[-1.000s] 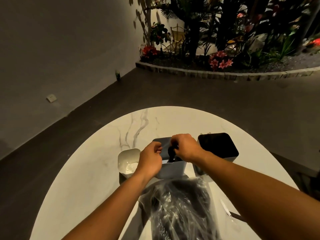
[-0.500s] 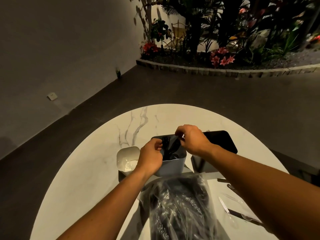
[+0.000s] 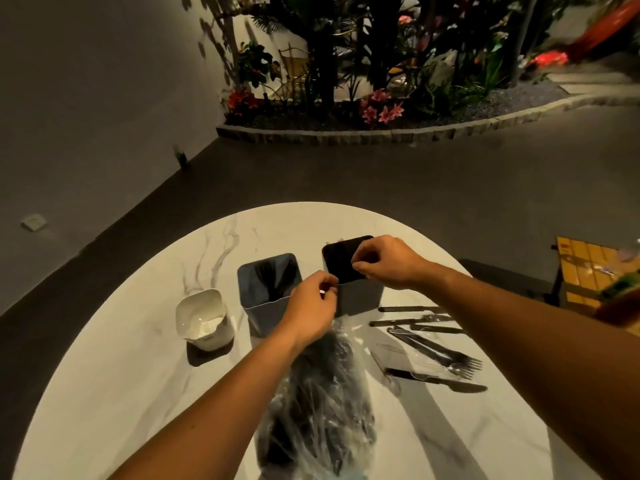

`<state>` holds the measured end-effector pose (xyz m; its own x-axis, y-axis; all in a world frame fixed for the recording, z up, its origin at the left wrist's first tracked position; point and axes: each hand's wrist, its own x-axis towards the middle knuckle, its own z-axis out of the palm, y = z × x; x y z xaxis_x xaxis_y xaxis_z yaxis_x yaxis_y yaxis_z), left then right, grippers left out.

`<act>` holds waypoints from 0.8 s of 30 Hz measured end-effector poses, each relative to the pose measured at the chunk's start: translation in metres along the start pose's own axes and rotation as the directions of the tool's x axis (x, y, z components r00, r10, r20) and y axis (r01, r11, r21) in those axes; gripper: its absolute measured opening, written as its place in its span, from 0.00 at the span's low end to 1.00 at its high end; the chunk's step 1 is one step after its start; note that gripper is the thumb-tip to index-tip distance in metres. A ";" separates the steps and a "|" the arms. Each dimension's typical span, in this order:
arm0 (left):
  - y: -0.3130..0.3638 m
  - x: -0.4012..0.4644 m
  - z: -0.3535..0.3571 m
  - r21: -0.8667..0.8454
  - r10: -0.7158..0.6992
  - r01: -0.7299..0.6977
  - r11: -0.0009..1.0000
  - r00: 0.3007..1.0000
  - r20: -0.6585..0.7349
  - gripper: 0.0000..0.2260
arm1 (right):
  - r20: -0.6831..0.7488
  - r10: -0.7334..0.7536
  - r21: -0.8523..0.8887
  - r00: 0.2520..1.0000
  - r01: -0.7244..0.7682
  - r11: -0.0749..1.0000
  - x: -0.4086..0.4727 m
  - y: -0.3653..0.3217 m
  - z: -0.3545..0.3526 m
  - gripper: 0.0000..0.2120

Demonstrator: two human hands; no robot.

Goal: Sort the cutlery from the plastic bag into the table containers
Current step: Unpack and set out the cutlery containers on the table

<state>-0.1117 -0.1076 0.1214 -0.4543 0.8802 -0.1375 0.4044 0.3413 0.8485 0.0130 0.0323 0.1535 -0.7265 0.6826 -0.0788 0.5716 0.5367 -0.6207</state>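
Mid-frame, the right hand [image 3: 384,261] hovered curled over the dark container [image 3: 349,261], contents unclear; the left hand [image 3: 313,306] pinched something small above the plastic bag [image 3: 322,403]. Next: release, then reach for more cutlery.

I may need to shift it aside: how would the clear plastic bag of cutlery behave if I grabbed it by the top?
The plastic bag looks thin and crinkled, so it would probably sag rather than hold shape. The dark cutlery inside would likely slide toward the bottom. Its glossy film may be slippery.
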 end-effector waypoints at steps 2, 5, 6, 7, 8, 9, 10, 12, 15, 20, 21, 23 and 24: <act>0.007 0.000 0.017 0.039 0.041 -0.043 0.998 0.998 0.037 0.09 | 0.015 0.045 0.007 0.999 -0.046 0.999 -0.011 0.016 -0.005 0.07; 0.015 -0.002 0.051 0.091 0.060 -0.071 0.993 0.991 0.119 0.11 | 0.040 0.150 0.018 0.988 -0.151 0.988 -0.034 0.048 -0.013 0.08; 0.017 -0.003 0.061 0.103 0.062 -0.078 0.992 0.988 0.145 0.11 | 0.047 0.183 0.019 0.982 -0.185 0.983 -0.041 0.059 -0.014 0.08; 0.018 -0.004 0.071 0.114 0.067 -0.087 0.990 0.983 0.169 0.11 | 0.053 0.215 0.017 0.975 -0.217 0.976 -0.048 0.070 -0.015 0.08; 0.019 -0.004 0.084 0.128 0.070 -0.097 0.987 0.978 0.198 0.12 | 0.057 0.255 0.013 0.965 -0.256 0.966 -0.056 0.084 -0.018 0.08; 0.018 -0.004 0.093 0.141 0.070 -0.102 0.985 0.973 0.219 0.12 | 0.062 0.293 0.005 0.954 -0.294 0.956 -0.064 0.095 -0.019 0.07; 0.017 -0.005 0.100 0.153 0.065 -0.103 0.983 0.970 0.234 0.12 | 0.069 0.327 -0.004 0.942 -0.328 0.945 -0.070 0.105 -0.020 0.07; 0.015 -0.004 0.119 0.178 0.056 -0.106 0.978 0.962 0.268 0.12 | 0.072 0.404 -0.009 0.912 -0.404 0.915 -0.087 0.131 -0.022 0.05; 0.009 -0.003 0.135 0.230 0.039 -0.112 0.967 0.953 0.300 0.12 | 0.060 0.483 -0.040 0.874 -0.482 0.876 -0.105 0.162 -0.020 0.07; 0.000 0.005 0.162 0.362 -0.004 -0.119 0.925 0.947 0.323 0.13 | 0.033 0.577 -0.114 0.816 -0.570 0.814 -0.123 0.204 -0.010 0.08; -0.003 0.008 0.167 0.379 -0.004 -0.123 0.917 0.949 0.316 0.13 | 0.025 0.585 -0.118 0.810 -0.579 0.807 -0.124 0.212 -0.009 0.09; -0.007 0.013 0.176 0.404 0.007 -0.134 0.905 0.953 0.301 0.13 | 0.018 0.597 -0.141 0.802 -0.589 0.796 -0.123 0.224 -0.005 0.12; -0.009 0.016 0.179 0.419 0.017 -0.144 0.897 0.956 0.292 0.13 | 0.025 0.603 -0.161 0.797 -0.593 0.789 -0.122 0.229 -0.002 0.13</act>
<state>0.0195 -0.0374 0.0195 -0.1956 0.9438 -0.2664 0.7603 0.3175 0.5667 0.2333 0.0731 0.0223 -0.2436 0.8557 -0.4565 0.9430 0.0990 -0.3177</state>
